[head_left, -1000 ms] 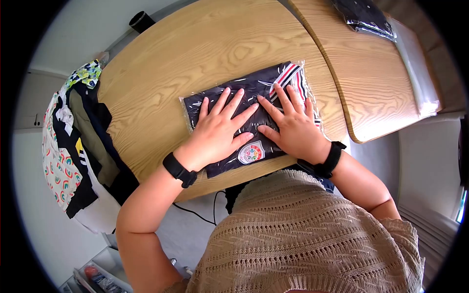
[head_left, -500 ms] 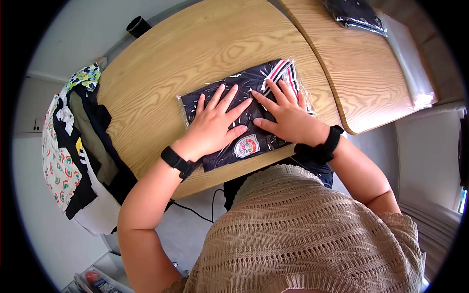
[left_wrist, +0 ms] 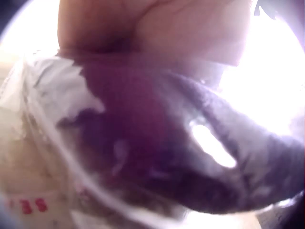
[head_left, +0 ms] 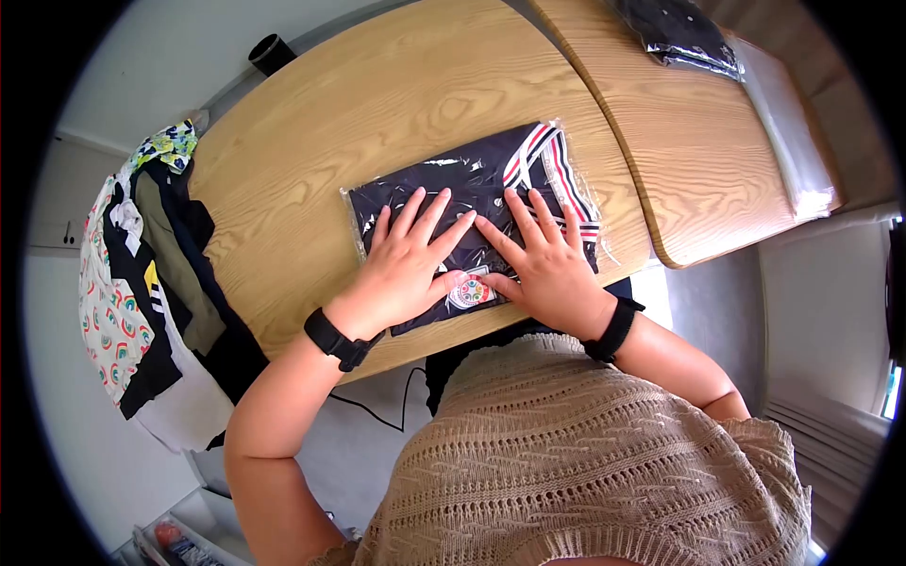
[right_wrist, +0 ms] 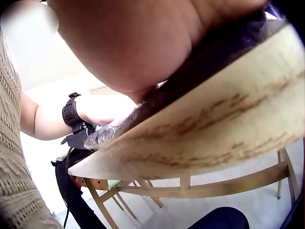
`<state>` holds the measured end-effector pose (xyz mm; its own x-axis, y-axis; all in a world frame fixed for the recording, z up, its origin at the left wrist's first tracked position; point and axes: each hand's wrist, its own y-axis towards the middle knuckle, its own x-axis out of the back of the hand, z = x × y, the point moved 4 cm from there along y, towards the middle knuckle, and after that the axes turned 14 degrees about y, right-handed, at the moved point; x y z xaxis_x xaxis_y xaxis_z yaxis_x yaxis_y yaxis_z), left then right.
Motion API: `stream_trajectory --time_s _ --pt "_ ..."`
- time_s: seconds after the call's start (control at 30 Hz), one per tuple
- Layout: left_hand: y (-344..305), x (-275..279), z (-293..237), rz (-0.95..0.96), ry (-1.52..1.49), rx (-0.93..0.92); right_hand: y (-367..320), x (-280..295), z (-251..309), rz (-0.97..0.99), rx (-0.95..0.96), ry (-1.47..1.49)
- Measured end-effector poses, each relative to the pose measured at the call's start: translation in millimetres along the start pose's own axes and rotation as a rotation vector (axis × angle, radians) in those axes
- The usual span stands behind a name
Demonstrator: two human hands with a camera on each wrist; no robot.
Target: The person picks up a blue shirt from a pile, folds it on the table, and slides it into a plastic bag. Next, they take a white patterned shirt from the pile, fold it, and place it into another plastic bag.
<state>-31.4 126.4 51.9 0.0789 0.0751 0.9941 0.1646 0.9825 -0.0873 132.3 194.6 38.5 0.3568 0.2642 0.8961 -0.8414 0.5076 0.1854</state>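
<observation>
A folded dark garment (head_left: 444, 174) in a clear plastic bag lies flat on the table near its front edge. It has white, red and black striped trim (head_left: 569, 179) at the upper right and a colourful crest badge (head_left: 470, 293) near the front. My left hand (head_left: 401, 269) rests on its left half, fingers spread. On the right half lies my right hand (head_left: 559, 274), also spread, its thumb at the badge. Up close in the left wrist view, the dark bundle (left_wrist: 128, 143) shows glossy plastic below my palm. The right wrist view has my right hand (right_wrist: 133, 47) over the table's edge.
Several clothes (head_left: 123, 292) hang at the table's left side. On the adjoining tabletop to the right lie another bagged dark garment (head_left: 675, 33) and a stack of clear bags (head_left: 788, 127). A black cylindrical container (head_left: 271, 55) stands beyond the table.
Both hands have slid over the bag towards the body, the right one further. The right thumb has come down to the badge, and more of the striped trim shows.
</observation>
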Motion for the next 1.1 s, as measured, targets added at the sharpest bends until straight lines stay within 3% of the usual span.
stream_trajectory --time_s 0.4,0.47,0.5,0.53,0.6,0.67,0.7,0.73,0.8,0.87,0.93,1.0,1.07,1.1 --pt "5.1 -0.1 2.7 0.015 -0.038 0.018 4.8 -2.6 -1.6 0.004 -0.011 -0.004" --pt "6.7 -2.7 8.6 0.124 -0.141 0.037 3.7 -1.9 -2.1 -0.015 0.001 0.005" --pt "9.8 2.2 18.2 0.194 -0.349 0.044 2.8 -0.6 -3.8 -0.021 -0.002 0.066" --pt "8.1 9.0 29.9 0.065 -0.707 0.048 4.4 8.7 -6.9 -0.026 -0.023 0.248" --pt "-7.3 22.3 45.5 -0.159 -1.175 0.169 3.2 30.0 -20.9 -0.157 -0.015 0.602" --pt "-36.9 23.0 64.0 -0.285 -1.213 0.419 -3.3 50.6 -39.0 -0.245 -0.026 0.473" --pt "-52.5 19.4 69.4 -0.312 -1.163 0.591 -10.1 56.1 -51.0 -0.275 -0.136 0.419" --pt "-64.5 13.5 70.8 -0.323 -1.160 0.587 -17.1 60.6 -60.8 -0.305 -0.246 0.367" --pt "-90.5 -14.7 77.2 -0.233 -1.108 0.912 -22.7 60.3 -76.0 -0.262 -0.427 0.496" --pt "-95.1 -30.5 69.5 -0.203 -1.192 0.968 -23.6 54.7 -87.3 -0.261 -0.419 0.462" --pt "-89.4 -30.3 64.8 -0.208 -1.216 0.997 -23.3 48.5 -94.1 -0.183 -0.571 0.675" --pt "-79.4 -26.6 57.5 -0.093 -1.103 1.023 -20.9 42.5 -102.0 -0.271 -0.508 0.767" --pt "-68.3 -29.8 51.2 -0.091 -1.127 0.938 -14.5 40.3 -107.3 -0.069 -0.553 0.793" --pt "-63.3 -34.0 49.6 -0.094 -1.139 0.919 -14.0 46.1 -96.9 -0.133 -0.551 0.858"
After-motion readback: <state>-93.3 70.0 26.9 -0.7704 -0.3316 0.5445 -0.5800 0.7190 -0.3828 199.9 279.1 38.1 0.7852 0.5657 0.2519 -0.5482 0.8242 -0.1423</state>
